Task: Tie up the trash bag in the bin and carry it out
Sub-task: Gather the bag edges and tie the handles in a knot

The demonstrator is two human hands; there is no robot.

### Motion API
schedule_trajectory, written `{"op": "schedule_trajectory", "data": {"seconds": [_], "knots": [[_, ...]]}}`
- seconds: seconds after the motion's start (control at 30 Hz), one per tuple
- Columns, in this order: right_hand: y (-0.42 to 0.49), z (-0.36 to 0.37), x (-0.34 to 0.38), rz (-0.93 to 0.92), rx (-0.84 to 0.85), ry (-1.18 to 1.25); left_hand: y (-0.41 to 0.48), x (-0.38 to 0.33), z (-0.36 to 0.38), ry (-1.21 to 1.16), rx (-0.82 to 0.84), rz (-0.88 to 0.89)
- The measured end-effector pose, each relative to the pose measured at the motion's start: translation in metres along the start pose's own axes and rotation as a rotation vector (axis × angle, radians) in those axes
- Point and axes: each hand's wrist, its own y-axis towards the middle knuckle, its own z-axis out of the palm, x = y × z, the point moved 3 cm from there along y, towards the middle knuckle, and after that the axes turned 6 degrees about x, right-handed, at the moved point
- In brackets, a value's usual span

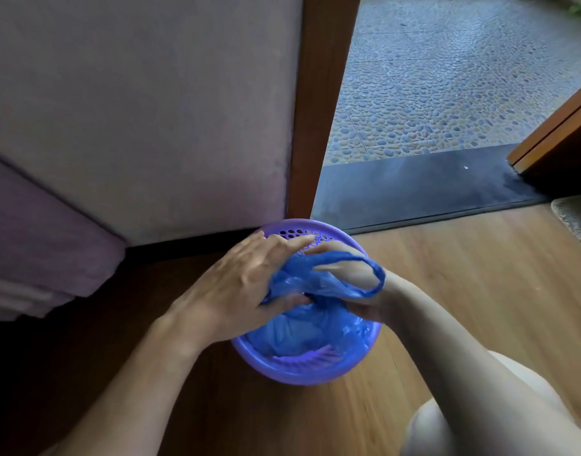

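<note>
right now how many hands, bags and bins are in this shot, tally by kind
hands: 2, the left hand and the right hand, both gripping the bag
trash bags: 1, the blue bag
bins: 1, the purple bin
total: 4

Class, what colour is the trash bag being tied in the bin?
Blue. The trash bag shows best in the head view, inside the purple bin.

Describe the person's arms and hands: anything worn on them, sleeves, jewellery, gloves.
Both arms are bare as far up as the view shows, with no sleeves in sight. The left hand and right hand wear no gloves. No rings, watch or bracelets are visible, though the blue bag hides part of the right wrist.
</note>
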Motion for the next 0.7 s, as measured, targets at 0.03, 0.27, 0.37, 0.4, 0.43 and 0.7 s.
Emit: {"op": "schedule_trajectory", "data": {"seconds": [0.03, 0.27, 0.37, 0.4, 0.43, 0.7], "knots": [[0.005, 0.005, -0.003, 0.025, -0.014, 0.011, 0.001, 0.0, 0.003, 0.053, 0.024, 0.014], [-0.005, -0.031, 0.0, 0.043, -0.195, -0.047, 0.008, 0.002, 0.011, 0.093, -0.029, -0.133], [-0.029, -0.051, 0.032, -0.187, -0.462, -0.239, 0.009, 0.003, 0.016, 0.128, -0.021, -0.183], [-0.036, -0.041, 0.041, -0.258, -0.408, -0.318, 0.01, 0.003, 0.018, 0.111, -0.028, -0.192], [-0.039, -0.025, 0.049, -0.272, -0.334, -0.497, 0.012, 0.003, 0.019, 0.074, -0.028, -0.2], [-0.016, 0.014, 0.027, -0.082, -0.157, -0.881, 0.011, 0.004, 0.029, -0.191, -0.004, -0.279]]}}
